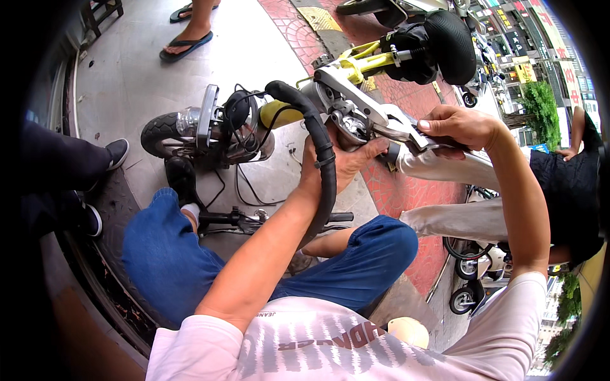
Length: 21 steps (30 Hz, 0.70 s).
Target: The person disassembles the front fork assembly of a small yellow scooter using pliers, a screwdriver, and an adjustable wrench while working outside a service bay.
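Note:
A small-wheeled bike with a yellow frame and a black padded seat lies across the middle. A bent black padded bar arches over my left forearm. My left hand is closed around the silver metal joint below the seat post, its thumb out to the right, partly hidden by the bar. My right hand grips a long silver metal handle beside that joint, thumb on top; whether it is a tool or bike part I cannot tell. Black cables hang toward the front wheel.
A person in light trousers stands close at the right. Another's dark shoes are at the left, and sandalled feet at the top. Red paving borders the grey floor; parked scooters stand beyond.

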Motion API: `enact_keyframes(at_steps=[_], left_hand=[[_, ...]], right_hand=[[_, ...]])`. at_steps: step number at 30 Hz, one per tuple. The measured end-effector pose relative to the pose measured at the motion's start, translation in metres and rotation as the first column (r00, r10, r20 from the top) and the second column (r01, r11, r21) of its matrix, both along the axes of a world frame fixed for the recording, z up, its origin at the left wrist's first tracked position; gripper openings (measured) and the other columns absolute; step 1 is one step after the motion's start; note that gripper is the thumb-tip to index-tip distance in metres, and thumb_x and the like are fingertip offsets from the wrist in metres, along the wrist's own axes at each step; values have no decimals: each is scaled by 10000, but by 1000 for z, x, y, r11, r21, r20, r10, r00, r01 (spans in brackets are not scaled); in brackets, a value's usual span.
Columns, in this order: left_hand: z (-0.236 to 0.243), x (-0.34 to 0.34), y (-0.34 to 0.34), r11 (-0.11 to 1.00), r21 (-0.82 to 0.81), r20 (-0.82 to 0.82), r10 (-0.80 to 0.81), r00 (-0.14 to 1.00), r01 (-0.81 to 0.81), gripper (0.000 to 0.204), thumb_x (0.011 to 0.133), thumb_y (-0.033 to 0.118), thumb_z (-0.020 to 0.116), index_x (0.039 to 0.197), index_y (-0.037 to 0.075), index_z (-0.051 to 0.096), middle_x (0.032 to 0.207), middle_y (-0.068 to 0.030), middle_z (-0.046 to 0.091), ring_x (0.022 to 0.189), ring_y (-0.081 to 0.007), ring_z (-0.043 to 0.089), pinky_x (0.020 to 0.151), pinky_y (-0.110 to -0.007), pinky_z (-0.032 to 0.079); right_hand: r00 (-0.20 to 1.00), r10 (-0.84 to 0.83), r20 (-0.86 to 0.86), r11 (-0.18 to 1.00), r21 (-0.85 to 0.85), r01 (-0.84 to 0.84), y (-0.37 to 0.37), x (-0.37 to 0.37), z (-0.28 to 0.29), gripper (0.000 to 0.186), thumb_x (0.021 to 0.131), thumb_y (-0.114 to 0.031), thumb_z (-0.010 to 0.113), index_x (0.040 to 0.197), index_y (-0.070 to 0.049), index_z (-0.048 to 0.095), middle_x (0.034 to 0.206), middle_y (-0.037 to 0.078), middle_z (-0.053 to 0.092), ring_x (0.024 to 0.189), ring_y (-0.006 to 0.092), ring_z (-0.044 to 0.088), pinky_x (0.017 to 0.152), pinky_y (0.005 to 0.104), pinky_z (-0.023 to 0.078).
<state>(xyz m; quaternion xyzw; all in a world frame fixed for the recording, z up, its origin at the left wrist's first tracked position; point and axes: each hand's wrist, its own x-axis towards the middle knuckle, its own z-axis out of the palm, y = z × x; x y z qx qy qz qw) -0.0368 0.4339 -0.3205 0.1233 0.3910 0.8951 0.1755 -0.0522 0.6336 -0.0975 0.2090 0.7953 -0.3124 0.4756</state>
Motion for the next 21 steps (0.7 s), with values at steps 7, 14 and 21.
enact_keyframes(at_steps=[7,14,21], left_hand=[[-3,0,2,995,101,10,6,1000,-7,651,800,263,948,1277,-14,602,1164,-85,730,1052,-158,685,946,-323,575],[13,10,3,988,157,104,-8,995,-8,604,831,230,927,1273,-7,589,1166,-74,734,1046,-141,690,954,-294,567],[19,9,8,975,220,132,-18,991,-12,632,823,248,935,1278,-9,580,1165,-70,728,1073,-151,685,989,-303,555]], right_hand=[[1000,3,26,1000,8,-3,-9,-7,-1,546,1094,-481,537,858,-18,703,556,21,555,406,94,488,386,271,363],[1000,0,24,1000,-15,0,-3,-11,-7,646,1087,-579,482,970,2,739,557,34,557,374,91,445,355,255,339],[993,-32,110,998,-44,37,8,-17,-8,617,1063,-575,541,1013,6,739,573,41,567,382,89,471,359,236,353]])
